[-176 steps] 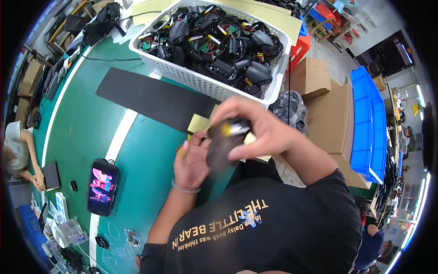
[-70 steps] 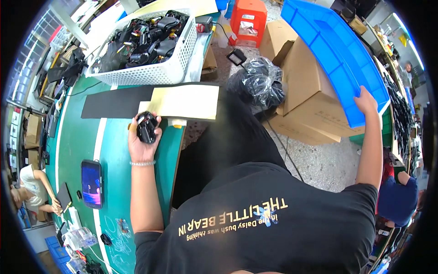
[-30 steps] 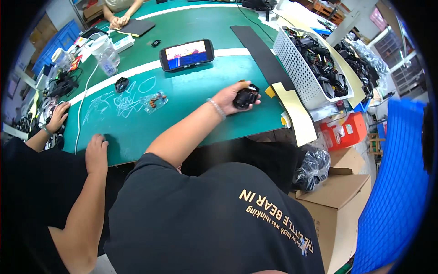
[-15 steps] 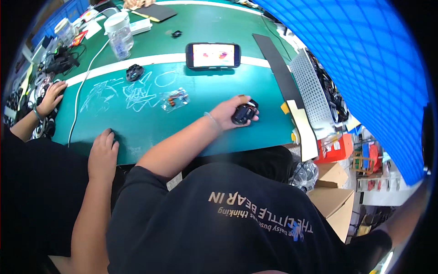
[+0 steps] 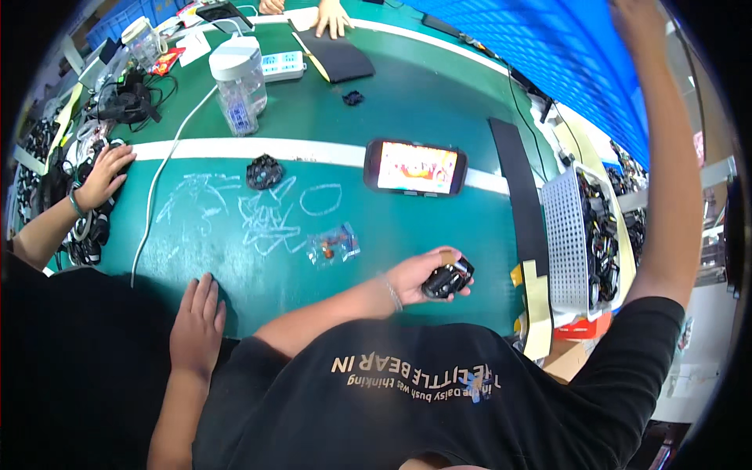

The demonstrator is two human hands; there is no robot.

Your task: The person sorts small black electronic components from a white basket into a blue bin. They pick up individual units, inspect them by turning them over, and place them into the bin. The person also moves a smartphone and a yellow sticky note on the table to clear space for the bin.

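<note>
Head view: I see the left hand (image 5: 415, 276) with fingers curled round a black casing (image 5: 449, 280), over the green surface (image 5: 439, 227) near its front edge. At upper right, the right hand (image 5: 636, 22) meets the rim of a blue crate (image 5: 564, 47); I cannot tell how far its fingers close. I judge the step in hand to be handling the crate one-handed; the next move calls for a steady casing and a crate clear of the white basket (image 5: 565, 243).
</note>
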